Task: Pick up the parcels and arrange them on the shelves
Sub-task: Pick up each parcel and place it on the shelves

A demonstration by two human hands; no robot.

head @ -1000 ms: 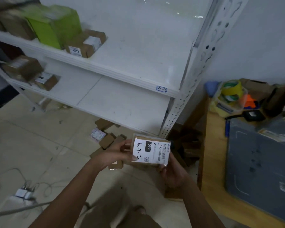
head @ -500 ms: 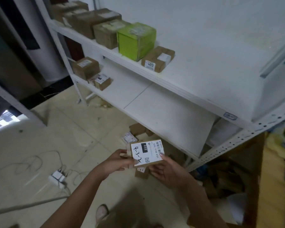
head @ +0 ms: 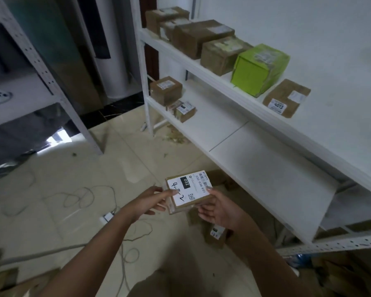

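Turned left since earlier, now facing stocked shelves. Pinching labelled parcel between left grip and right grip, with lower shelf up-right of it, nearer right grip.

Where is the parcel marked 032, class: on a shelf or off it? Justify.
Off it. The left hand and right hand hold the parcel above the floor, clear of the lower shelf.
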